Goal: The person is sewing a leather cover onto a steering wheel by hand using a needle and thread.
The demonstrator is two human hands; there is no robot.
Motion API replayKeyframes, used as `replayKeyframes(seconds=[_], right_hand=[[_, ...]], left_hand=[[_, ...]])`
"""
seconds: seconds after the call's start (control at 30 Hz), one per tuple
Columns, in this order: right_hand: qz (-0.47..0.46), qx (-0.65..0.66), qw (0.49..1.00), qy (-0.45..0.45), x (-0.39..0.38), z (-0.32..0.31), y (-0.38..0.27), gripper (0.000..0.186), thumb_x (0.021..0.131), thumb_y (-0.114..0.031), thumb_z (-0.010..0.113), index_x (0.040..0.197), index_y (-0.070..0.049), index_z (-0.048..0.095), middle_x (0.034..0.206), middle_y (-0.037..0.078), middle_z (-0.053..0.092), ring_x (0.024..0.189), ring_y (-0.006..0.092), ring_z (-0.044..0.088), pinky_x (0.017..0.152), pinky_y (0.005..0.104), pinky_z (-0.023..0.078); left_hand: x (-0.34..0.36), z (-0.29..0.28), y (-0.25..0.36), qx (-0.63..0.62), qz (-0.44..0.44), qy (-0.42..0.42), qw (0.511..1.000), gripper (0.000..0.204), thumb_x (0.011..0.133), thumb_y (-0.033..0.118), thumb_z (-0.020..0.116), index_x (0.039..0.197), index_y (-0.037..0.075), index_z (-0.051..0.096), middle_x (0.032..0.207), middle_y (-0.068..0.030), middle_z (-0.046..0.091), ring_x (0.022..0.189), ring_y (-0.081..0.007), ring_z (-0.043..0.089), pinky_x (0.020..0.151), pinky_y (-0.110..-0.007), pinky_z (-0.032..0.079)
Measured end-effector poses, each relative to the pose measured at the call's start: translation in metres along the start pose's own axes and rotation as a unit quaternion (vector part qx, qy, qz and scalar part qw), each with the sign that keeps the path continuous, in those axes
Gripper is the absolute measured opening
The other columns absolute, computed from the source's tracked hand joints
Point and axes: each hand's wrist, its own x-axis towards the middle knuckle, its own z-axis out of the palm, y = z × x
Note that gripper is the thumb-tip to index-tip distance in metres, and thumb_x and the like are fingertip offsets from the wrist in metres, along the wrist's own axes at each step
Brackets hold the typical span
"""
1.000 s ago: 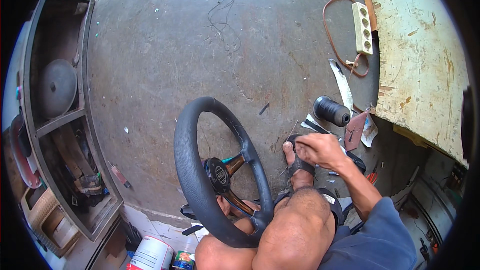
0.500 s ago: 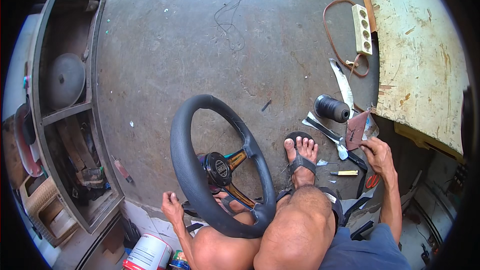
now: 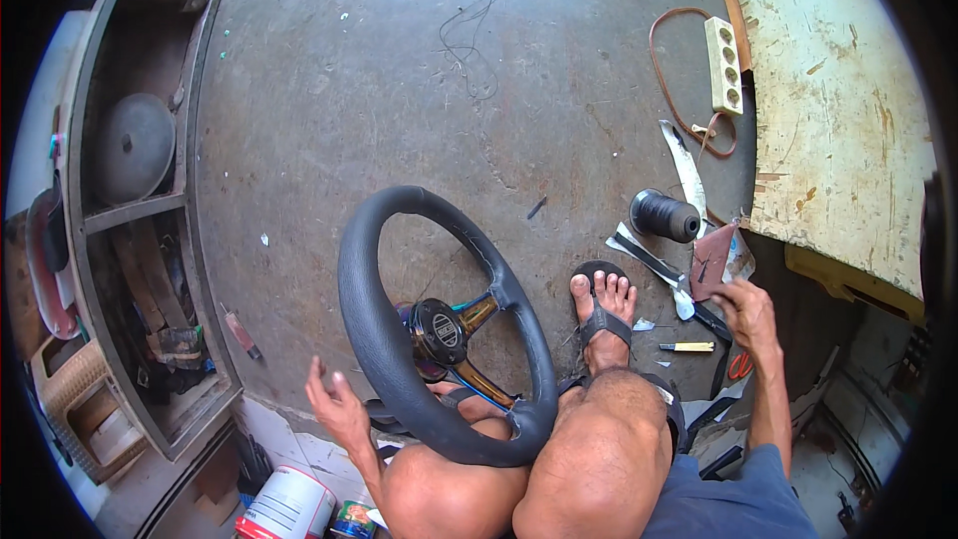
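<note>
1. While the steering wheel (image 3: 439, 324) leans upright between the person's knees, wedged there so it stands without a grip, both hands are off it.
2. The left hand (image 3: 334, 404) hangs open and empty just beside the rim, fingers spread.
3. The right hand (image 3: 746, 311) reaches out among the scissors (image 3: 689, 289) and the brown leather scrap (image 3: 714, 262), its fingers touching them; whether it grips anything, I cannot tell.
4. A black thread spool (image 3: 664, 216) lies just beyond that hand.
5. The wheel's lower rim is hidden behind the knees.
</note>
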Motion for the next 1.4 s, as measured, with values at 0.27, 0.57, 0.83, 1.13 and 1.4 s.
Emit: replayKeyframes(seconds=[0.27,0.57,0.83,1.13,1.4], right_hand=[[-0.183,0.224,0.957,0.011,0.064,0.034,-0.132,0.015,0.087,-0.002,0.073,0.102,-0.001,0.073,0.086,0.014,0.07,0.076,0.0292,0.069,0.067,0.0366,0.054],[-0.184,0.29,0.939,-0.025,0.09,0.051,-0.171,0.029,0.085,-0.001,0.069,0.114,-0.003,0.069,0.092,0.017,0.071,0.081,0.0359,0.07,0.073,0.0412,0.056],[-0.232,0.143,0.961,-0.05,0.092,0.07,-0.16,0.023,0.087,-0.013,0.068,0.107,-0.002,0.071,0.095,0.019,0.073,0.087,0.0369,0.072,0.077,0.0428,0.058],[-0.034,0.436,0.856,0.276,0.089,-0.013,-0.1,0.015,0.103,-0.007,0.06,0.113,-0.004,0.07,0.098,0.004,0.07,0.084,0.0094,0.061,0.075,0.0258,0.051],[-0.062,0.415,0.889,0.182,0.069,-0.043,-0.101,0.028,0.101,-0.002,0.057,0.127,0.0,0.067,0.092,0.01,0.071,0.081,0.0116,0.064,0.076,0.0273,0.052]], left_hand=[[0.006,-0.03,0.206,-0.515,0.104,-0.186,0.831,0.1,0.088,0.053,0.069,0.159,-0.003,0.027,0.144,-0.0187,0.047,0.113,-0.0238,0.057,0.093,-0.033,0.049],[0.075,-0.041,0.264,-0.398,0.124,-0.278,0.865,0.087,0.082,0.047,0.067,0.148,-0.005,0.047,0.132,-0.0209,0.056,0.112,-0.0246,0.057,0.097,-0.032,0.044],[0.093,-0.015,0.309,-0.378,0.167,-0.395,0.82,0.078,0.083,0.046,0.069,0.143,-0.002,0.055,0.127,-0.021,0.06,0.104,-0.0249,0.062,0.087,-0.031,0.049],[0.097,0.01,0.328,-0.337,0.234,-0.44,0.799,0.078,0.082,0.051,0.074,0.139,0.001,0.059,0.126,-0.0223,0.06,0.102,-0.0283,0.065,0.083,-0.036,0.055],[0.09,0.004,0.333,-0.285,0.24,-0.424,0.826,0.08,0.08,0.054,0.075,0.139,0.002,0.061,0.126,-0.0239,0.063,0.104,-0.0311,0.067,0.086,-0.038,0.055]])
